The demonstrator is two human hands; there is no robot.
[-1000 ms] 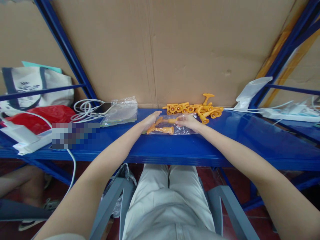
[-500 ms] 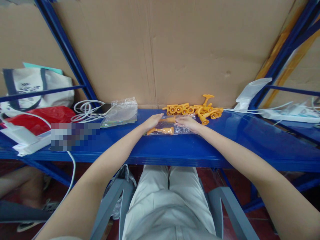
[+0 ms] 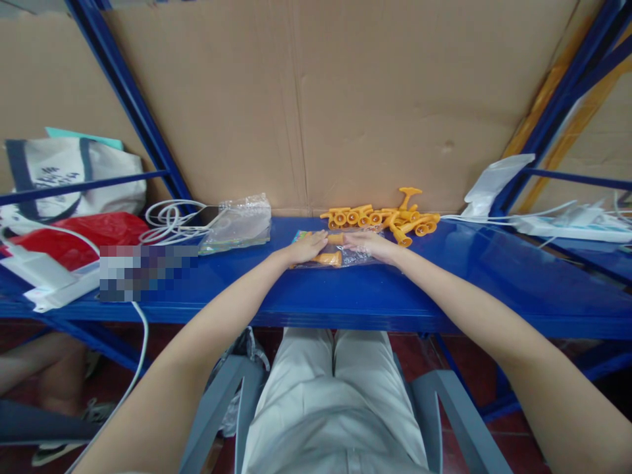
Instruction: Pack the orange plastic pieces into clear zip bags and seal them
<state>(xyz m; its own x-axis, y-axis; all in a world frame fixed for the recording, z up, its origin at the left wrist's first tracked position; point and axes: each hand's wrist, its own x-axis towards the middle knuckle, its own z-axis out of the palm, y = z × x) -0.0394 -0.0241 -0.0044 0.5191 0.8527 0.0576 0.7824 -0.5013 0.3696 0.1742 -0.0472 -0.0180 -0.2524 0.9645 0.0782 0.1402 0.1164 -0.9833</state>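
A clear plastic bag [image 3: 359, 257] lies on the blue tabletop under both my hands. Inside or beneath its film are two orange plastic pieces: one orange piece [image 3: 330, 259] with a flared, cup-like end nearer me, and another orange piece [image 3: 336, 239] behind it, between my hands. My left hand [image 3: 309, 247] rests flat on the bag's left part, fingers stretched and covering part of the pieces. From the right, my right hand [image 3: 370, 245] reaches over the bag, its extended fingertips touching the rear piece's end. My right thumb is hard to make out.
Behind the bag, a pile of orange T-shaped pieces [image 3: 375, 216] lies against the cardboard wall [image 3: 375, 99]. Flat clear bags [image 3: 239, 224] and a coiled white cable [image 3: 170, 217] are left, near a power strip [image 3: 64, 283]. A white sheet [image 3: 498, 184] leans at right.
My left hand has slid slightly right and forward onto the bag, lying flatter and covering more of the near orange piece. The bag's coloured left corner now shows. My right hand has barely moved.
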